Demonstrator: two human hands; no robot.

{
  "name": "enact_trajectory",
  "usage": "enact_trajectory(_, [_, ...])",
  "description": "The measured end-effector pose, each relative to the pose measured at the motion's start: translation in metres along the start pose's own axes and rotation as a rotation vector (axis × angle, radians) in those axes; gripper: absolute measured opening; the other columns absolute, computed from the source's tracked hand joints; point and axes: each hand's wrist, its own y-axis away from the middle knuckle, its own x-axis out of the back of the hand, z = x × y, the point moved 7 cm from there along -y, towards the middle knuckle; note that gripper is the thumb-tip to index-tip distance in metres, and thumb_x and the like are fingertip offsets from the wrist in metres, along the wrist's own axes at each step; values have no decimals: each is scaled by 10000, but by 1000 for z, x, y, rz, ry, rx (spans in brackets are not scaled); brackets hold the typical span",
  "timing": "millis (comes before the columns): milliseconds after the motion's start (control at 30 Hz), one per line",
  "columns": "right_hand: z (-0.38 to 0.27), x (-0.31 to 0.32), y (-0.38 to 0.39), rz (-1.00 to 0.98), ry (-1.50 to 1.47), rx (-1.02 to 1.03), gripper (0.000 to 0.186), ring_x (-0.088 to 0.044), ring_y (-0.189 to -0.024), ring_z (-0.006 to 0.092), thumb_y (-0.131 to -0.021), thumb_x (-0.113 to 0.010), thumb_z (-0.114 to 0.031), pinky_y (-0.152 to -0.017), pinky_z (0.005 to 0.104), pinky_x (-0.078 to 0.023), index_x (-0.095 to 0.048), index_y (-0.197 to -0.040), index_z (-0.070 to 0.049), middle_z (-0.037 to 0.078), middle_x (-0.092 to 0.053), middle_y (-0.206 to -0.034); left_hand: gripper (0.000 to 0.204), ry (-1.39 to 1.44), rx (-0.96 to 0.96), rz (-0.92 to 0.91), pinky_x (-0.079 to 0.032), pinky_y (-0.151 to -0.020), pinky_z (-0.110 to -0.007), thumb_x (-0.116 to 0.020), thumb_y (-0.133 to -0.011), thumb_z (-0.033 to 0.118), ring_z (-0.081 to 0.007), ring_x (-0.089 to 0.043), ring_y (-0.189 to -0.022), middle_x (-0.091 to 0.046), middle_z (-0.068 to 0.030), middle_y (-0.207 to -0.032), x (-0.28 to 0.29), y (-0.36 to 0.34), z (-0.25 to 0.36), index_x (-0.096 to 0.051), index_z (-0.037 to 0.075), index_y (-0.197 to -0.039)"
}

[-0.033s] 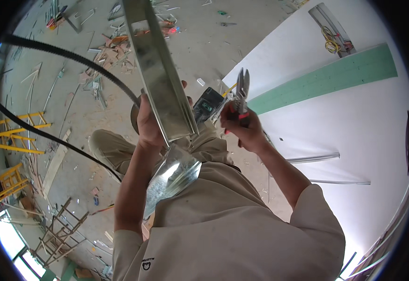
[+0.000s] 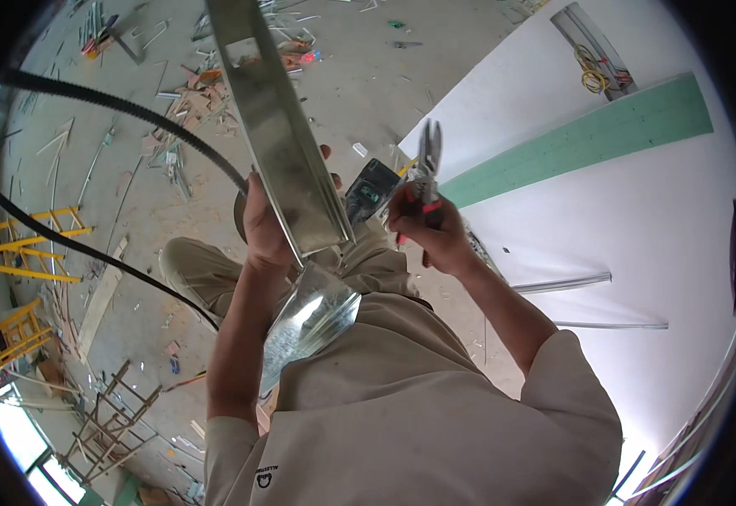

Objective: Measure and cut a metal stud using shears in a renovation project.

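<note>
My left hand is closed round a long galvanised metal channel, which reaches toward the top of the view. A shiny bent sheet-metal piece sits at the channel's lower end against my clothing; whether they are joined I cannot tell. My right hand grips metal snips with red-and-black handles, blades pointing up, just right of the channel and apart from it. Between channel and snips is a dark tool-like object, partly hidden. A black corrugated hose runs behind my left hand.
Yellow ladders and wooden frames are at left. Scrap metal and board pieces litter the concrete floor. A white surface with a green strip, a recess with yellow cables and metal rails fills the right.
My right hand and the snips have moved slightly left, toward the channel. The channel's upper end has swung a little to the left.
</note>
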Motion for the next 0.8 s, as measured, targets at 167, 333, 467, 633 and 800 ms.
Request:
enact_trajectory(167, [-1,-22,-11,-66,-81,30,267,-591,-719,122,-895,-753,-136,-674,260,-481,-678,-1122,-17,34,-675,-886,744,-149,-79,36,-536,-1060,-564,-563,-1076,545,-366,-598,-1343,-584,-203,-1494,1,-2,1,-406,44,-1604])
enact_trajectory(333, [-10,-20,-23,-49,63,-28,363,-609,-749,129,-882,-770,-161,-688,271,-499,-661,-1189,-1,48,-682,-901,699,-294,-136,112,-535,-1053,-512,-610,-1070,483,-332,-612,-1327,-611,-186,-1462,-5,-7,3,-429,46,-1585])
enact_trajectory(467, [-22,-25,-24,-24,40,-215,517,-584,-694,107,-806,-851,-144,-630,250,-483,-647,-1255,10,34,-680,-884,534,-380,-230,157,-546,-1020,-444,-682,-1050,328,-282,-680,-1190,-677,-142,-1352,10,4,12,-538,50,-1483])
enact_trajectory(633, [-21,-9,-26,43,87,29,487,-524,-656,80,-696,-942,-76,-592,240,-425,-660,-1092,-49,-7,-616,-823,402,-442,-265,319,-535,-959,-298,-642,-994,-20,-188,-693,-1075,-700,-98,-1229,17,5,2,-580,41,-1387])
enact_trajectory(800, [-36,5,-48,0,285,94,670,-612,-797,128,-663,-991,-181,-735,273,-520,-668,-1230,-27,73,-730,-1063,550,-665,-240,156,-556,-917,-290,-750,-911,-93,-174,-703,-1063,-706,-107,-1249,6,2,-7,-556,36,-1409])
